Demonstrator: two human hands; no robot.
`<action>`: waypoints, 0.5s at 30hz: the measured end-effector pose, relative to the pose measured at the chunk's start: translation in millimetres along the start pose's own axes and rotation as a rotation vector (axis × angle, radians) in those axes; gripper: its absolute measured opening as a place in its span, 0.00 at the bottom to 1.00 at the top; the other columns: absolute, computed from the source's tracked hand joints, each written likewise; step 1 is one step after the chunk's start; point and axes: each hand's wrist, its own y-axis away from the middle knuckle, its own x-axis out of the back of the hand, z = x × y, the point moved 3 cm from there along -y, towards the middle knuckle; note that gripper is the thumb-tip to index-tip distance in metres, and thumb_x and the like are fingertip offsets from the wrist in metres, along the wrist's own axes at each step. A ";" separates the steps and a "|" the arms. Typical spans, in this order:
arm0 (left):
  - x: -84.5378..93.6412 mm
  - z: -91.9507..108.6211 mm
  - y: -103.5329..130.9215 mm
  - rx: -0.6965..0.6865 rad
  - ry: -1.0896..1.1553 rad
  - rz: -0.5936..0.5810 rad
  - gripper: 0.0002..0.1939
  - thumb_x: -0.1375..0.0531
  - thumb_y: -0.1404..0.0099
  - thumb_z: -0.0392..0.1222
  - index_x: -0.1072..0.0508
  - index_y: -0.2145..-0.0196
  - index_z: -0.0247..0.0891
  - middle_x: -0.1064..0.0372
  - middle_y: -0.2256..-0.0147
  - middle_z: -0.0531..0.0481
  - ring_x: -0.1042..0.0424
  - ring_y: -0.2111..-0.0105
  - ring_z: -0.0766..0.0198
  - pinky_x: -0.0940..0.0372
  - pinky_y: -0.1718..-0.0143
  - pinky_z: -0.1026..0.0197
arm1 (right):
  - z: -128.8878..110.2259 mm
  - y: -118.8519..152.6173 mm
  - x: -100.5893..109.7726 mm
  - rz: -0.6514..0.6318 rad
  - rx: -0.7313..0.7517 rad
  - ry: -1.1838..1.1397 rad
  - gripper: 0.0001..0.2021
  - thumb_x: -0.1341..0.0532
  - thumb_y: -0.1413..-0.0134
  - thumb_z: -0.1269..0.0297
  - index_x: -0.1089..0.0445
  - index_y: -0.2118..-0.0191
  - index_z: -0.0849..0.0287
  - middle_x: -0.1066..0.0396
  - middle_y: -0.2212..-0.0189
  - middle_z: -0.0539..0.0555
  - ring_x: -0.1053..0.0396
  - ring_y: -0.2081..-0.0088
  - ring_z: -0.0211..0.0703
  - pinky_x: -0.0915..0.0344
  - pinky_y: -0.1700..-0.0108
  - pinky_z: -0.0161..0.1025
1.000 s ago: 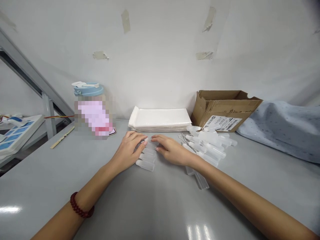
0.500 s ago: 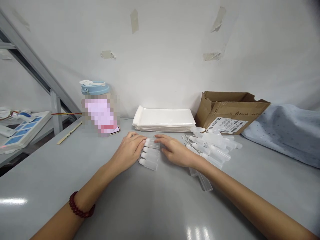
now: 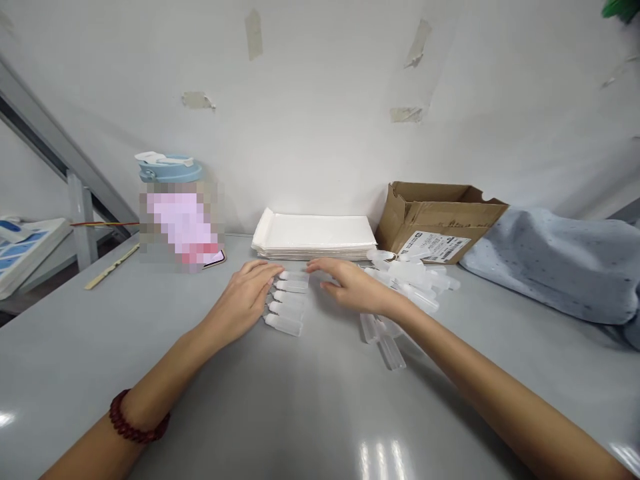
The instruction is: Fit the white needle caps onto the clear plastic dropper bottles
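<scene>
Five clear bottles now, side by side in a row at the centre of the frame, flat on the counter, capped ends to the left. My left hand lies beside those caps, fingers pressed together; my right hand sits by the row's far end, thumb and fingers spread, pinching nothing I can make out. More bottles heap up loosely right of centre, near the cardboard box.

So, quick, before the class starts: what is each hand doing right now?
Left hand: fingers together beside the row of tubes; whether it grips one can't be told.
Right hand: open, nothing visibly held.
</scene>
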 end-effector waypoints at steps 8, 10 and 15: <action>3.4 2.6 2.2 0.014 0.003 -0.003 0.20 0.57 0.32 0.39 0.32 0.49 0.38 0.32 0.49 0.45 0.43 0.44 0.52 0.44 0.45 0.45 | -5.0 28.5 48.7 0.016 -0.194 0.202 0.10 0.45 0.45 0.73 0.28 0.61 0.59 0.27 0.70 0.54 0.31 0.70 0.44 0.39 0.71 0.37; 5.5 6.6 3.0 0.011 -0.001 0.019 0.20 0.57 0.32 0.40 0.32 0.49 0.37 0.32 0.50 0.44 0.43 0.44 0.51 0.44 0.45 0.44 | -11.9 43.5 45.5 0.037 -0.235 0.283 0.08 0.44 0.45 0.72 0.28 0.64 0.59 0.28 0.72 0.56 0.32 0.72 0.46 0.40 0.72 0.39; 9.0 19.5 8.7 -0.024 -0.026 0.043 0.19 0.56 0.31 0.40 0.34 0.48 0.38 0.31 0.51 0.45 0.45 0.44 0.50 0.41 0.47 0.44 | -17.5 84.8 10.5 0.159 -0.284 0.499 0.07 0.44 0.43 0.70 0.29 0.62 0.63 0.30 0.65 0.65 0.33 0.62 0.59 0.36 0.68 0.47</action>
